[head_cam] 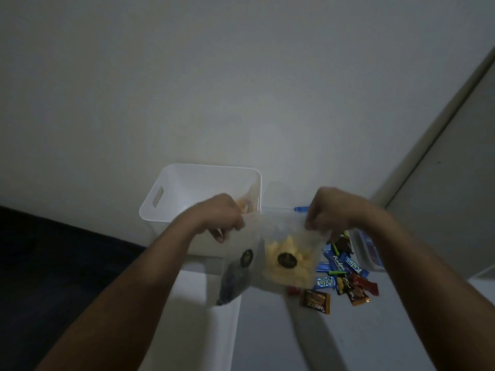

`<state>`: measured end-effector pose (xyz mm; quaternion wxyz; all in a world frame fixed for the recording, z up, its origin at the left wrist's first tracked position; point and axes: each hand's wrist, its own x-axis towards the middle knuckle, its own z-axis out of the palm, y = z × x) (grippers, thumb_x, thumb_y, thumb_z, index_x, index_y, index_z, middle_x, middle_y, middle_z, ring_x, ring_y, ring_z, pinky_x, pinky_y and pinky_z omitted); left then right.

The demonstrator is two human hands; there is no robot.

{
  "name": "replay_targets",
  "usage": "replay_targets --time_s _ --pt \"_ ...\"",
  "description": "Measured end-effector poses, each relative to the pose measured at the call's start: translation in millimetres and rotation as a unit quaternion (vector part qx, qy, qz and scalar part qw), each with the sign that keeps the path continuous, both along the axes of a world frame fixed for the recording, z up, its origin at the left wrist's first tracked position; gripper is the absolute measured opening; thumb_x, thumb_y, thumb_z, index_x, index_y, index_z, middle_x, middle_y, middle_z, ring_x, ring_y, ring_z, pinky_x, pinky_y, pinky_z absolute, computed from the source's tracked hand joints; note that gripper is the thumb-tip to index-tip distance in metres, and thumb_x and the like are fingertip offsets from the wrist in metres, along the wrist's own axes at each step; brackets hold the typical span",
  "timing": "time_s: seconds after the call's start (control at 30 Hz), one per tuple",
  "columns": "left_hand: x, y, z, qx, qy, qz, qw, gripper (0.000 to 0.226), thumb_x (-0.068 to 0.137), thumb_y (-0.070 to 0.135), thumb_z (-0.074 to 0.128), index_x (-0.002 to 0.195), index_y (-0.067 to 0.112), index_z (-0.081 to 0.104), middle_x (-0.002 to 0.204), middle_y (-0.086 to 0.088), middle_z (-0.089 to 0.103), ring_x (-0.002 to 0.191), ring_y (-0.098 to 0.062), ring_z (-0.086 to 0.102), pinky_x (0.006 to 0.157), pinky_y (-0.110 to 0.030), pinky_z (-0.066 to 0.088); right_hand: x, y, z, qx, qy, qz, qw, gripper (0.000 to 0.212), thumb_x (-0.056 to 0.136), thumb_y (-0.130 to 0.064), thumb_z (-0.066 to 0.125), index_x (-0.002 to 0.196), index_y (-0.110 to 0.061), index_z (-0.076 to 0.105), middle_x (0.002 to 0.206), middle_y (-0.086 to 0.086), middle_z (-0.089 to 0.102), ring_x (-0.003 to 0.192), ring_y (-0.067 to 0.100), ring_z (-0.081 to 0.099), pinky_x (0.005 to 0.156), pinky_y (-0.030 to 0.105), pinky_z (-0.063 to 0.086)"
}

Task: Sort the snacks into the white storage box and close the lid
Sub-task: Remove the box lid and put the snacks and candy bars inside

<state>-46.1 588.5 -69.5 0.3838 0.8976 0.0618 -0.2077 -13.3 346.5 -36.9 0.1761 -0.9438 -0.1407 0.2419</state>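
Dim white table (pixel 375 330); blurred snack bag (pixel 289 258) hides box (pixel 171 194) front.

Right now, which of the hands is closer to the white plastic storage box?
Left. The left hand overlaps the white plastic storage box's open front rim, gripping the clear snack bag. The right hand holds the bag's other corner, off to the box's right.

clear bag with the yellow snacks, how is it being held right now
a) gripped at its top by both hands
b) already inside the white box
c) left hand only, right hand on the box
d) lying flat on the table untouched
a: the left hand and right hand each pinch a top corner of the clear bag, which hangs in front of the white storage box.
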Motion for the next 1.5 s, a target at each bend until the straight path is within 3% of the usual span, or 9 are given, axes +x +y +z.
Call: replay_targets --time_s 0.37,0.53,0.67,0.8,0.9,1.03,1.13,1.27,1.5 --pt "37.1 50.2 89.9 -0.088 -0.093 0.124 0.984 0.019 0.082 0.003 0.053 0.093 -0.010 0.061 0.092 -0.026 0.067 0.077 -0.035 0.072 0.063 -0.046 0.060 37.1 63.0 75.7 0.244 -0.111 -0.081 0.960 0.022 0.098 -0.011 0.044 0.103 0.006 0.058 0.089 0.020 0.070 0.062 0.034 0.072 0.064 0.051 0.061" --pt "61.4 51.3 50.2 -0.084 -0.085 0.165 0.979 0.005 0.082 -0.001 0.053 0.081 -0.005 0.056 0.084 -0.025 0.061 0.070 -0.034 0.070 0.061 -0.050 0.060 43.7 115.3 42.5 0.187 -0.098 -0.120 0.970 0.020 0.091 -0.007 0.039 0.094 0.005 0.055 0.082 0.024 0.071 0.059 0.035 0.072 0.038 0.027 0.050" --pt "74.6 50.5 -7.0 -0.071 -0.049 0.167 0.982 0.006 0.082 -0.002 0.054 0.078 -0.003 0.059 0.075 -0.022 0.060 0.056 -0.027 0.063 0.064 -0.046 0.059 45.0 141.5 -7.9 0.151 -0.057 -0.142 0.977 0.011 0.086 -0.001 0.044 0.083 0.001 0.054 0.079 0.022 0.066 0.056 0.034 0.071 0.054 0.039 0.061" --pt "80.6 47.5 -60.4 -0.006 -0.010 0.123 0.992 0.015 0.082 0.007 0.061 0.087 -0.006 0.066 0.087 -0.021 0.068 0.079 -0.031 0.068 0.070 -0.039 0.058 50.2 147.9 -49.9 0.091 -0.058 -0.139 0.984 0.021 0.086 -0.011 0.052 0.106 -0.002 0.054 0.092 0.011 0.061 0.075 0.029 0.067 0.058 0.026 0.050" --pt "86.9 48.2 -88.4 0.029 0.022 0.088 0.995 0.021 0.080 0.014 0.063 0.088 -0.005 0.067 0.090 -0.021 0.068 0.085 -0.032 0.067 0.069 -0.036 0.055 55.5 145.3 -67.7 0.054 -0.015 -0.128 0.990 0.009 0.087 -0.013 0.057 0.093 -0.011 0.050 0.082 0.004 0.055 0.060 0.019 0.060 0.044 0.023 0.045" --pt "93.4 51.5 -104.7 -0.027 0.106 0.096 0.989 0.031 0.092 0.036 0.053 0.088 0.008 0.066 0.087 -0.005 0.065 0.075 -0.020 0.061 0.074 -0.031 0.047 66.6 140.4 -79.6 0.001 -0.042 -0.099 0.994 0.012 0.086 -0.016 0.059 0.085 -0.014 0.047 0.073 0.000 0.051 0.058 0.015 0.052 0.050 0.023 0.040" --pt "101.1 55.5 -110.5 -0.102 0.169 0.110 0.974 0.032 0.093 0.028 0.048 0.082 0.008 0.071 0.087 -0.006 0.067 0.072 -0.022 0.058 0.059 -0.024 0.037 75.4 139.6 -84.2 -0.027 -0.053 -0.070 0.996 0.018 0.082 -0.009 0.062 0.078 -0.014 0.044 0.084 0.005 0.060 0.068 0.021 0.056 0.060 0.027 0.044" --pt "110.0 51.8 -119.3 -0.060 0.180 0.054 0.980 0.020 0.078 0.011 0.063 0.096 0.005 0.071 0.091 -0.010 0.065 0.077 -0.022 0.058 0.048 -0.018 0.035 79.1 142.2 -87.2 -0.080 -0.063 -0.012 0.995 0.022 0.081 -0.008 0.067 0.099 -0.010 0.057 0.089 0.008 0.057 0.077 0.023 0.057 0.067 0.031 0.046" --pt "112.8 47.0 -128.3 -0.022 0.171 0.010 0.985 0.046 0.060 0.024 0.077 0.099 0.000 0.071 0.092 -0.015 0.071 0.073 -0.024 0.059 0.067 -0.029 0.046 78.9 145.2 -99.2 -0.124 -0.140 0.005 0.982 0.034 0.081 -0.023 0.070 0.111 -0.011 0.061 0.102 0.008 0.064 0.091 0.024 0.065 0.072 0.030 0.048"
